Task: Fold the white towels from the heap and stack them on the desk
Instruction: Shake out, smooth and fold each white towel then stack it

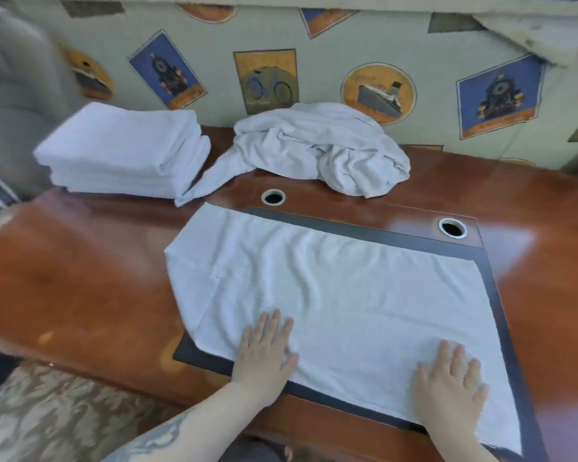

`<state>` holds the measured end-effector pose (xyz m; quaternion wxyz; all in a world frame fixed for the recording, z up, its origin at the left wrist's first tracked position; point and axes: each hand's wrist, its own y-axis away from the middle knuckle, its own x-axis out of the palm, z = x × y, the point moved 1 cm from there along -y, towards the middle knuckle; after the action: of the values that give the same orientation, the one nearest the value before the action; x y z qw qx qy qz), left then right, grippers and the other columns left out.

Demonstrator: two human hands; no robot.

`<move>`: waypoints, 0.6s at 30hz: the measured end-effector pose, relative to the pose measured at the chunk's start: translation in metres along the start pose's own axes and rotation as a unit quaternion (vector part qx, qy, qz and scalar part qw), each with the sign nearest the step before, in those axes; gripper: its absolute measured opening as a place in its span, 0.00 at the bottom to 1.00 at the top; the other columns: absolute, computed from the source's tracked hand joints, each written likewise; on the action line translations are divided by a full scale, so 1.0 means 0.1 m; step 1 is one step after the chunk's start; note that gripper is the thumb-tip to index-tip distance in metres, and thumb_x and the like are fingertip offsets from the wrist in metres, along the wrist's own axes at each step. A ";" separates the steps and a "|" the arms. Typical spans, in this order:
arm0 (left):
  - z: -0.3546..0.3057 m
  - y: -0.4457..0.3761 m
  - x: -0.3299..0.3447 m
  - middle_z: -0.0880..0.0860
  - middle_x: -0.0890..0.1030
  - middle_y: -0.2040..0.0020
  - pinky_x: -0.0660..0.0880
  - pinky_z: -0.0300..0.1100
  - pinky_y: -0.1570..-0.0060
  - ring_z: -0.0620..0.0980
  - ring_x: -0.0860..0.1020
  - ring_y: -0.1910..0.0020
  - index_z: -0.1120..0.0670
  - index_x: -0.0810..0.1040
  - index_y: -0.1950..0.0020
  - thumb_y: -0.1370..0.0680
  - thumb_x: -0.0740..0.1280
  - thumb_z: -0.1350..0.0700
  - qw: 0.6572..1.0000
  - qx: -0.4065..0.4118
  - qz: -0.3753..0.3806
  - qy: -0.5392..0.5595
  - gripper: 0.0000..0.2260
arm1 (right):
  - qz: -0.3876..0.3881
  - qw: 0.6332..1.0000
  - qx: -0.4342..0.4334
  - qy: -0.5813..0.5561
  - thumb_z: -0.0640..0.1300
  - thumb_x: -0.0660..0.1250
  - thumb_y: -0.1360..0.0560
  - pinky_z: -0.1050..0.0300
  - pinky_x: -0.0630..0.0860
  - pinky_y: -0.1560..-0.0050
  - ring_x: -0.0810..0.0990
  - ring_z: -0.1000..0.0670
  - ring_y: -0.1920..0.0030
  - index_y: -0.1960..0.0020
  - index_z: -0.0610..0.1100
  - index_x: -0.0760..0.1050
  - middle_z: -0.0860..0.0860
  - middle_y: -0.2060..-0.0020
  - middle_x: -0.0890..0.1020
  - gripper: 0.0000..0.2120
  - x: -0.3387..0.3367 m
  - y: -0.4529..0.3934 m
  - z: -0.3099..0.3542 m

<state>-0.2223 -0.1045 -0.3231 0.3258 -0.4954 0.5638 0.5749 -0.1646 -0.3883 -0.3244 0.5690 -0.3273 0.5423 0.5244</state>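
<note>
Towel smoothing, desk inlay.
Left hand [264, 348] and right hand [451, 385] press flat, fingers straight, on spread white towel [331, 288]; nothing grasped.

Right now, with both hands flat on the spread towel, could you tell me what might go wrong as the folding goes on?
1. The towel shows ripples across its middle; folding over them could likely leave creases.
2. Its left end is already doubled unevenly, so edges may not line up.
3. A tail of the heap lies against the stack; pulling the next towel might drag the stack askew.
The left hand and right hand press only the near edge.
</note>
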 end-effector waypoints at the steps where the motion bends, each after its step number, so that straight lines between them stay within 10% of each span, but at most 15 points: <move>1: 0.12 0.05 -0.01 0.46 0.33 0.23 0.36 0.49 0.26 0.50 0.35 0.23 0.45 0.36 0.21 0.17 0.45 0.40 1.000 -0.022 0.002 0.008 0.29 | 0.007 0.999 -0.032 0.014 0.52 0.54 0.20 0.47 0.46 0.24 0.44 0.46 0.21 0.20 0.49 0.45 0.51 0.20 0.46 0.32 0.01 0.07 0.18; 9: 0.75 0.14 -0.37 0.50 0.47 0.19 0.44 0.51 0.24 0.50 0.44 0.21 0.46 0.61 0.24 0.16 0.50 0.47 0.994 -0.090 -0.055 0.015 0.20 | 0.156 0.885 -0.440 0.004 0.45 0.54 0.19 0.56 0.47 0.24 0.51 0.53 0.22 0.23 0.54 0.58 0.55 0.21 0.52 0.24 0.18 0.85 1.87; 18: 1.59 0.13 -0.63 0.49 0.70 0.39 0.69 0.38 0.52 0.48 0.68 0.43 0.49 0.71 0.39 0.22 0.61 0.60 0.976 -0.124 -0.092 0.152 0.13 | 0.217 0.922 -0.293 -0.127 0.42 0.57 0.20 0.56 0.74 0.46 0.76 0.49 0.41 0.28 0.49 0.66 0.50 0.35 0.73 0.20 0.29 0.82 3.35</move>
<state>-0.2480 0.0596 -0.2798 0.2232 -0.6633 0.4833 0.5260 -0.1546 -0.0472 -0.2700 0.3841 -0.2844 0.3450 0.8078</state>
